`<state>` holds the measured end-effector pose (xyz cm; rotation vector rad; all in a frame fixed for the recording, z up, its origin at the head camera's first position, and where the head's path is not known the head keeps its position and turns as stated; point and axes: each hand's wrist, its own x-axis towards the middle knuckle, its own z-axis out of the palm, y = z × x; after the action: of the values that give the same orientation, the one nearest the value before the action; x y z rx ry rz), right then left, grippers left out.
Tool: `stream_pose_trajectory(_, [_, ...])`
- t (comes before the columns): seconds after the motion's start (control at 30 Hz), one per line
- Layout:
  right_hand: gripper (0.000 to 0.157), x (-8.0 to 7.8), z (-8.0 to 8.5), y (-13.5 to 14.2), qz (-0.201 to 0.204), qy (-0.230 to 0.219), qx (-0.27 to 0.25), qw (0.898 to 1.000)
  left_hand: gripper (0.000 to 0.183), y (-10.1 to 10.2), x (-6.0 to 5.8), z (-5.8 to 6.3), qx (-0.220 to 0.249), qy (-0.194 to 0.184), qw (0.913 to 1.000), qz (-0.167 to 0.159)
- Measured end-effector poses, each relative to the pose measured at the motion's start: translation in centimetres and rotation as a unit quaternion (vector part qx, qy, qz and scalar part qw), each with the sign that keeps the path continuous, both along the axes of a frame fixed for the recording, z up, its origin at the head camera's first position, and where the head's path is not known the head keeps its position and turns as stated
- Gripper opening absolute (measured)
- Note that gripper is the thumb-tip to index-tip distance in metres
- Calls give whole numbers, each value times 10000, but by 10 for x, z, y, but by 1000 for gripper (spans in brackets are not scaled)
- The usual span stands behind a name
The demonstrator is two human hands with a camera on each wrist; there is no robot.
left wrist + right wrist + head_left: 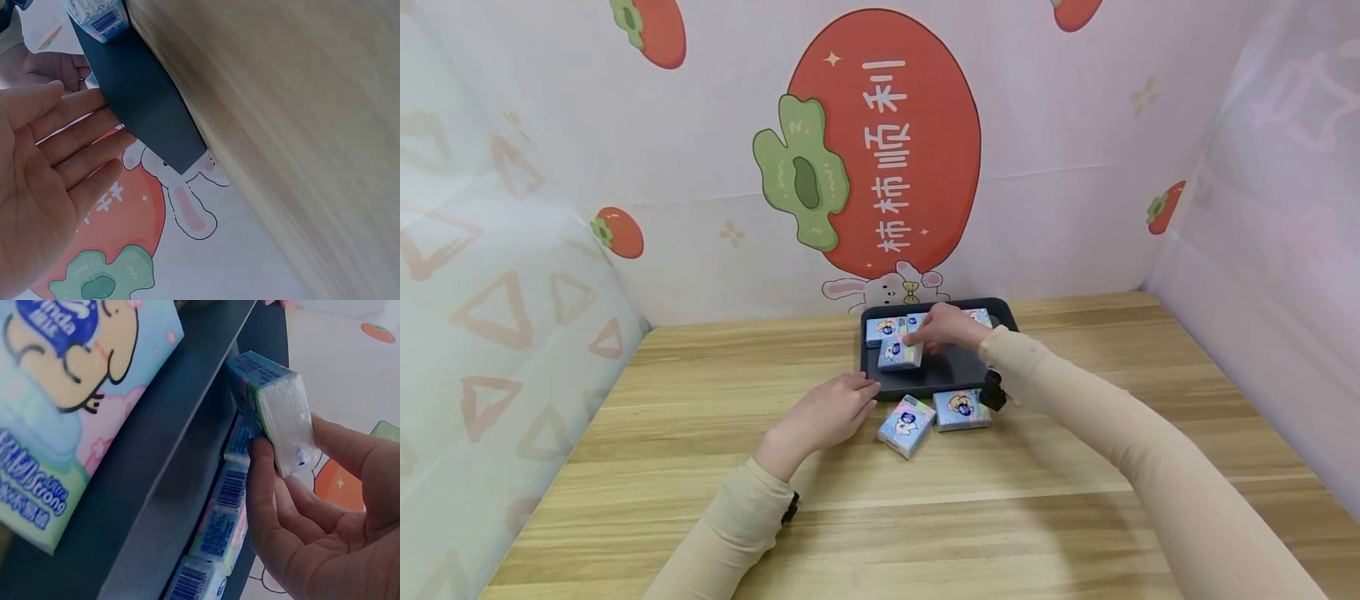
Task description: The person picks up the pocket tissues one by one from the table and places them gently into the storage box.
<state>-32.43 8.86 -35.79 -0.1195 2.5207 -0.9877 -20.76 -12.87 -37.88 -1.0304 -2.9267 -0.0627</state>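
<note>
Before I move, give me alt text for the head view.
The right hand holds a small blue rectangular plastic-wrapped tissue pack over a dark rectangular tray, with similar packs along the tray's far side. The left hand is at the tray's near-left corner; two more blue packs lie on the light wooden table in front.

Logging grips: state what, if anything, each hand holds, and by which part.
The right hand pinches a tissue pack near its white end, between thumb and fingers. The left hand holds nothing; its fingers lie at the tray.
</note>
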Motion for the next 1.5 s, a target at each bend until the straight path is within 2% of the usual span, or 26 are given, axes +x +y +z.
stream_pose_trajectory(0.4, [44,-4,-2,-8,-201,-141,-190,9995,35,0,-1,-1,-33,118,9999,-49])
stream_pose_trajectory(0.77, [42,-5,-6,-11,-205,-145,-136,9996,34,1,0,0,66,9,10000,-28])
stream_pose_trajectory(1.2, [37,-8,-12,-13,-491,-734,-908,9919,33,0,0,0,107,-21,9999,-13])
stream_pose_trajectory(1.5, [39,-7,-9,-16,-661,-667,-1023,9903,34,0,-1,-2,80,-7,10000,9])
